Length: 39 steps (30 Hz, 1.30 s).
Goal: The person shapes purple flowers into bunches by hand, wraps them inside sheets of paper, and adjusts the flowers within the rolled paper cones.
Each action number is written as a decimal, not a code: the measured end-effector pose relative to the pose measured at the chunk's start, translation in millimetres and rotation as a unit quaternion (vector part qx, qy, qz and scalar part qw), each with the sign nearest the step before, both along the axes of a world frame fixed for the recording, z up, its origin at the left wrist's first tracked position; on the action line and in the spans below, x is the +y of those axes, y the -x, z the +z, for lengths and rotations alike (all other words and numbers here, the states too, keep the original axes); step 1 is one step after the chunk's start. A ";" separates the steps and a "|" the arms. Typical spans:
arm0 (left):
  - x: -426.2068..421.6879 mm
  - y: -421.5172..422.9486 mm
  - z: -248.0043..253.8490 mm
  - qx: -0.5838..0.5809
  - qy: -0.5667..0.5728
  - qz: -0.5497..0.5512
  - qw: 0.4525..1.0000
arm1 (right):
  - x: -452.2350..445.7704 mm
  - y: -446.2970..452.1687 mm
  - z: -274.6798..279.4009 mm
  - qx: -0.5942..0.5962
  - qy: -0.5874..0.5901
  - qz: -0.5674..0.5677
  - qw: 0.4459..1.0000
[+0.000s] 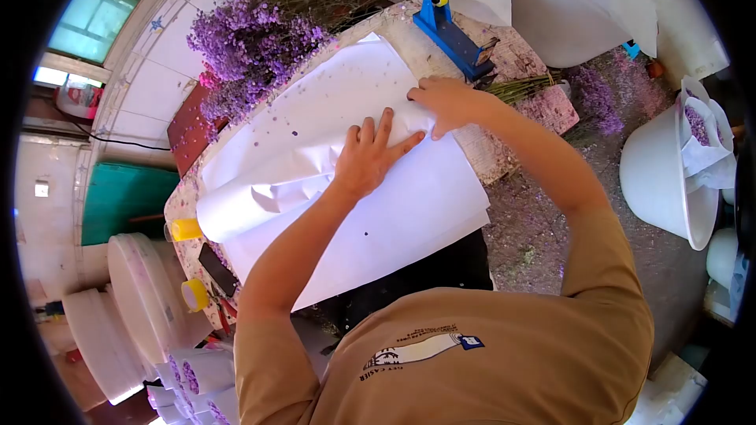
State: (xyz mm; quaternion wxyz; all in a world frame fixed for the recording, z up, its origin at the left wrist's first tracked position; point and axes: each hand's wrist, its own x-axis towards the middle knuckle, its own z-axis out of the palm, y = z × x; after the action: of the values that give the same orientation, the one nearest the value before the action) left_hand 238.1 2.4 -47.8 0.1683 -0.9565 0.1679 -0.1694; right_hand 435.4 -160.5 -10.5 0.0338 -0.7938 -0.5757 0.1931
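A large sheet of white wrapping paper (370,244) lies over the table, with its far part folded or rolled over into a creased layer. My left hand (366,155) rests on that creased layer, fingers spread and pressing down. At the paper's right end, my right hand (449,106) has its fingers curled over the edge of the paper, thumb low beside the left index finger. Whatever lies inside the fold is hidden. Small purple petals are scattered on the paper's far part.
Purple dried flowers (244,55) lie at the far left. A blue tape dispenser (453,38) stands behind my right hand, near green stems (520,89). Yellow tape rolls (194,295) and a dark phone-like object (217,267) sit at the table's left edge. A white bucket (657,169) stands right.
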 end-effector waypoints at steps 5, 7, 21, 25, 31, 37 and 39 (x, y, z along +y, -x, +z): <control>-44.0 -19.3 37.6 0.162 0.229 0.209 0.937 | 6.3 -5.7 -10.8 0.029 0.049 0.018 0.998; -46.9 -52.7 43.0 0.163 0.254 0.216 0.929 | -3.9 -6.2 -18.2 0.072 -0.021 0.026 0.997; -70.5 -190.4 58.8 0.461 0.379 0.082 0.798 | -73.5 -124.5 36.4 0.274 -0.401 -0.391 0.782; -67.5 -195.5 68.6 0.481 0.370 0.091 0.790 | -71.3 -101.2 42.4 0.279 -0.270 -0.396 0.832; -41.8 -207.0 106.3 0.548 0.446 0.109 0.699 | -167.3 42.7 49.3 0.356 -0.506 -0.324 0.716; -61.0 -215.5 91.3 0.701 0.484 0.106 0.513 | -145.8 7.4 -52.6 0.461 -0.485 -0.452 0.590; -72.0 -211.8 93.8 0.706 0.478 0.106 0.512 | -126.4 -3.3 -52.0 0.455 -0.541 -0.443 0.552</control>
State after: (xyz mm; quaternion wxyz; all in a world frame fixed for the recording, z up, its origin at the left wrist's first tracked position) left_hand 449.9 -69.6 45.9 -0.4720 -0.7074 0.0226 0.5256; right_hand 438.7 -286.8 -62.5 0.7952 -0.5871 -0.0553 0.1411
